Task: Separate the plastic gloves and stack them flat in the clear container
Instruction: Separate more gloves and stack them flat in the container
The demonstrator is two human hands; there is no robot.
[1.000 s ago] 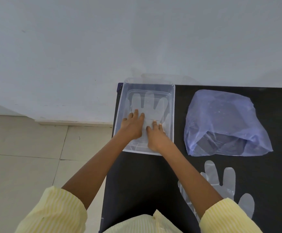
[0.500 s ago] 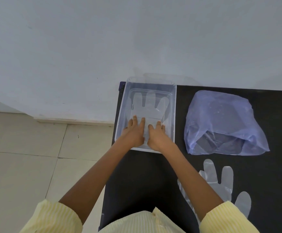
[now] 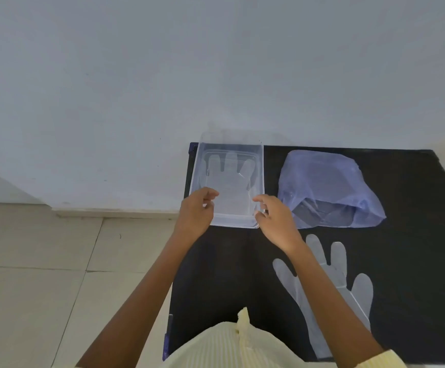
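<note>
My left hand point(image 3: 197, 209) and right hand point(image 3: 275, 221) curl at the clear container point(image 3: 232, 222), centre frame; I cannot tell each grip's hold. The next glove point(image 3: 338, 261) should land flat.

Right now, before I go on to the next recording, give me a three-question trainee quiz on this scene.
1. True or false: a glove lies flat inside the clear container.
2. What lies to the right of the container? A) a blue plastic bag B) a red cup C) scissors
3. Which hand is nearer the loose glove on the black table?
Key: 1 true; 2 A; 3 the right hand.
</note>
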